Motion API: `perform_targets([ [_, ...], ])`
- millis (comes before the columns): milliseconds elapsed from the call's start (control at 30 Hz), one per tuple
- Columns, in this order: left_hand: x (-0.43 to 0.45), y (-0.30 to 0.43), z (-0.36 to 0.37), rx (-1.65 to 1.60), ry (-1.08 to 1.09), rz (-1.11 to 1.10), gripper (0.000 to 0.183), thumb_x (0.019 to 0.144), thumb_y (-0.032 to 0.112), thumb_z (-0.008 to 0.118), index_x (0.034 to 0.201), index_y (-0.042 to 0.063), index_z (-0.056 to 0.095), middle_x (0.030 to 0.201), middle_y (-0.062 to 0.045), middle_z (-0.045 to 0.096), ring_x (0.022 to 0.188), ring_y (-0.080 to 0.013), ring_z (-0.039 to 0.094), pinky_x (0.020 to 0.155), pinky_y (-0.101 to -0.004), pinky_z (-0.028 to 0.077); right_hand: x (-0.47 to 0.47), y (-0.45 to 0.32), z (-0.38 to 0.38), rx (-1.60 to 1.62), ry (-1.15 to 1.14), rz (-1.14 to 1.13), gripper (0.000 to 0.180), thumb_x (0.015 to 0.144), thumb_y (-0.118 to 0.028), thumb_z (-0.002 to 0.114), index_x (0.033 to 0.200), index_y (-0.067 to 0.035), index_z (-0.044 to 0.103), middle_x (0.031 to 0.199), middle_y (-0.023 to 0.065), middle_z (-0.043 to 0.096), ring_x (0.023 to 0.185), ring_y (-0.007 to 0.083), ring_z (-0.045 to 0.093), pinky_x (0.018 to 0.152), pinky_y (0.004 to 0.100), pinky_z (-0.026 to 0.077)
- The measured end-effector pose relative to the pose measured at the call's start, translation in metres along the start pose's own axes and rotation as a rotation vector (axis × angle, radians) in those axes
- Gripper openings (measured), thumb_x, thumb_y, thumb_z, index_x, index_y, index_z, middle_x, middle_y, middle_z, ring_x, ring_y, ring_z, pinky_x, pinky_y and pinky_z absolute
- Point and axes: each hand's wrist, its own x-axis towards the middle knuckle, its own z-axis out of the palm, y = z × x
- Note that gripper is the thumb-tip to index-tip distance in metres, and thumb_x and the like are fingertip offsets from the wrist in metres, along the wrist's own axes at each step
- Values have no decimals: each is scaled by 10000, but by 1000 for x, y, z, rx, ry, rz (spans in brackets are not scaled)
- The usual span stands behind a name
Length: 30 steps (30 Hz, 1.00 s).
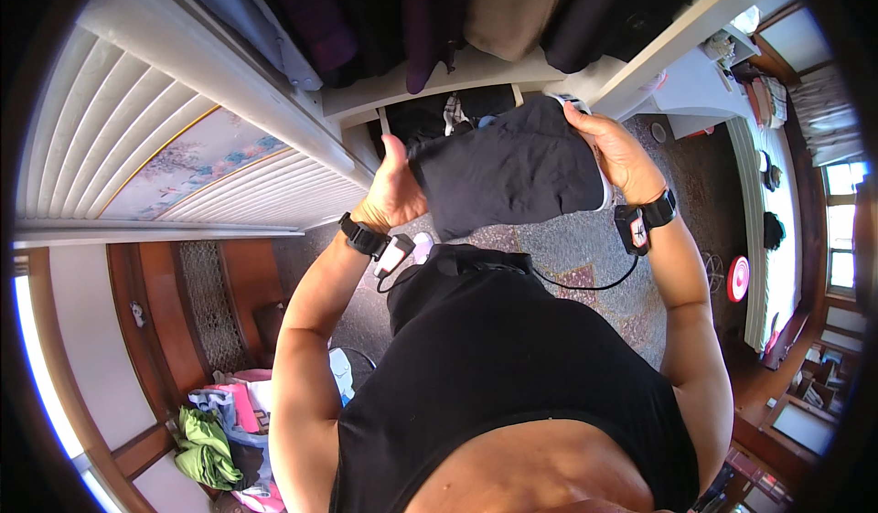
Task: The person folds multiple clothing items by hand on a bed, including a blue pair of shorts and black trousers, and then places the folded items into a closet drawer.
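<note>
A dark folded garment spans the space between my two hands, in front of my waist. My right hand grips its right end, thumb on top, where a white layer or edge shows. At the other end my left hand holds the cloth with the thumb raised and the fingers partly hidden by it. Just beyond the garment is a pulled-out drawer of a white wardrobe. Inside lie dark clothes and a black-and-white patterned cloth; the garment hides part of the drawer.
Clothes hang above the drawer. A slatted white wardrobe door stands at the left. Piled clothes lie behind my left arm. A bed is at the right, beyond the speckled floor. A cable runs from my right wrist device.
</note>
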Motion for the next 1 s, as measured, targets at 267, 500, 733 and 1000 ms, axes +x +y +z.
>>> perform_targets([
  [267,-1,23,25,303,343,233,416,921,-3,642,1332,0,578,1276,-125,660,1117,-209,659,983,-342,522,-14,-5,-25,-152,-3,-245,128,889,42,661,1012,23,690,1007,103,729,915,171,717,851,284,580],
  [500,5,33,15,679,115,432,213,908,-54,483,792,49,629,835,-26,603,738,-109,543,685,-243,438,4,-14,-33,-313,-214,-206,220,725,106,445,733,-45,605,745,22,581,693,128,595,636,253,493],
  [733,3,26,32,1043,178,397,280,716,-185,392,716,21,581,735,-19,559,723,-123,508,693,-243,395,1,-10,-31,-227,-237,-3,229,897,-206,443,909,-45,606,813,28,620,725,100,601,676,252,504],
  [1000,0,19,37,1528,29,301,358,668,-174,514,861,71,690,853,-73,616,901,-254,582,831,-328,456,-9,-6,-12,-1109,-99,-643,296,814,-23,668,1079,-43,537,955,26,606,860,117,600,771,275,480],
])
